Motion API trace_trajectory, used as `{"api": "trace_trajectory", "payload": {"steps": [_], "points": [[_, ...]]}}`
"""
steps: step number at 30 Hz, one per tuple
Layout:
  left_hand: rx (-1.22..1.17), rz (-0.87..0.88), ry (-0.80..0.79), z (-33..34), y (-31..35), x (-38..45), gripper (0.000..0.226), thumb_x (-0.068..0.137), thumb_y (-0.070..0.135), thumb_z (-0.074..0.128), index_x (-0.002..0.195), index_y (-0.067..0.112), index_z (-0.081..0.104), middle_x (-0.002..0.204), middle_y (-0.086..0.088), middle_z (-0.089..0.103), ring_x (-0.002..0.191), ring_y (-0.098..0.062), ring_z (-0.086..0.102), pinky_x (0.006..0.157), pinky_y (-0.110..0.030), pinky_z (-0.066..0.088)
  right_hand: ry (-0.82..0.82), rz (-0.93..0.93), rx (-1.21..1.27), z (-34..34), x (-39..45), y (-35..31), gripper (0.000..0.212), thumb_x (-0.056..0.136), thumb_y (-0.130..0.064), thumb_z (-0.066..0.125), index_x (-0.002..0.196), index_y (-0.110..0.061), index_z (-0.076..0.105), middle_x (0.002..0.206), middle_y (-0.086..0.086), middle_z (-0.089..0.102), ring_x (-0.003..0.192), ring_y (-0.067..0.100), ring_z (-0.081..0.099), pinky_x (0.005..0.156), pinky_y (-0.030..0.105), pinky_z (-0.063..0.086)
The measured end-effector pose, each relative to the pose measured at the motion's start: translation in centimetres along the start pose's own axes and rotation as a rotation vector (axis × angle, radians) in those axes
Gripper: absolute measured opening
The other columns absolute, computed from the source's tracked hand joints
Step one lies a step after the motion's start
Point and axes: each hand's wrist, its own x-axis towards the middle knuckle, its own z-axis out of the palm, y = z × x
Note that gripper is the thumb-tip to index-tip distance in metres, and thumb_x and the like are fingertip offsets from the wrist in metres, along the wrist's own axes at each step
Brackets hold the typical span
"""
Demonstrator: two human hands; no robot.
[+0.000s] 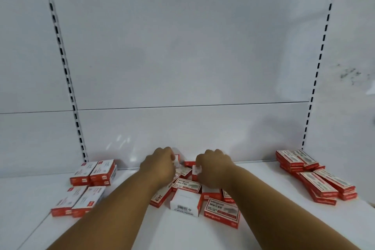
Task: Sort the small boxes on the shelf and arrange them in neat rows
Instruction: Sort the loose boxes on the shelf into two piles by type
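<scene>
My left hand (160,163) is curled over the back of the jumble, fingers pinching a small red-and-white box (176,160) up near the back panel (182,67). My right hand (213,165) is curled too, and I can see a white box edge (195,169) against its fingers, so I take it that it grips one as well, though the knuckles hide the contact.

Both hands are working the same central pile (194,191), and that is my first worry: the boxes there lie at all angles, some leaning on others, so lifting one from the back could tip its neighbours or push the near ones, like the white-faced box (185,202) and the red one (221,212) beside it, toward the front of the shelf (182,235).

My forearms cross low over the pile as well; a careless pull back could drag boxes along with them.

Out to the sides, the left stacks (93,172) sit fairly square, two groups, one behind the other. The right stacks (316,176) are fanned and skewed, so adding a box there with any force could slide the top layer off. Mixing the two designs is the other risk, since the labels are hard to read from here.
</scene>
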Motion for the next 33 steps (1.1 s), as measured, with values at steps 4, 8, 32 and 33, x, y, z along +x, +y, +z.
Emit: {"api": "trace_trajectory", "payload": {"steps": [4,8,32,33], "points": [[-0.112,-0.006,0.075,0.3,-0.1,0.3,0.023,0.084,0.017,0.057,0.098,0.035,0.055,0.103,0.008,0.058,0.090,-0.016,0.059,0.082,-0.038,0.053,0.014,0.075,0.022,0.4,0.7,-0.6,0.049,0.077,-0.050,0.064,0.117,-0.022,0.056,0.111,0.006,0.057,0.101,0.026,0.053,0.087,0.042,0.047],[-0.102,0.027,0.192,1.0,-0.4,0.4,0.037,0.077,0.026,0.072,0.107,0.037,0.051,0.106,0.009,0.059,0.096,-0.014,0.056,0.083,-0.035,0.052,0.081,0.096,0.123,0.8,0.9,0.0,0.056,0.069,-0.059,0.069,0.113,-0.028,0.058,0.109,-0.001,0.054,0.103,0.021,0.049,0.089,0.038,0.047],[-1.253,-0.180,0.007,-0.2,-0.3,-1.3,0.016,0.093,0.027,0.062,0.108,0.029,0.064,0.089,0.002,0.076,0.075,-0.020,0.074,0.057,-0.028,0.056,0.200,0.107,1.518,0.7,0.5,0.8,0.060,0.084,-0.007,0.072,0.117,-0.052,0.051,0.104,-0.012,0.067,0.074,0.014,0.074,0.057,0.035,0.060],[-1.239,-0.190,0.020,-0.4,-0.3,-1.3,0.015,0.092,0.027,0.063,0.107,0.028,0.064,0.088,0.001,0.077,0.074,-0.021,0.075,0.058,-0.030,0.056,0.191,0.096,1.525,0.6,0.4,0.7,0.058,0.085,-0.010,0.072,0.119,-0.051,0.051,0.105,-0.012,0.068,0.075,0.015,0.074,0.060,0.038,0.061]]}}
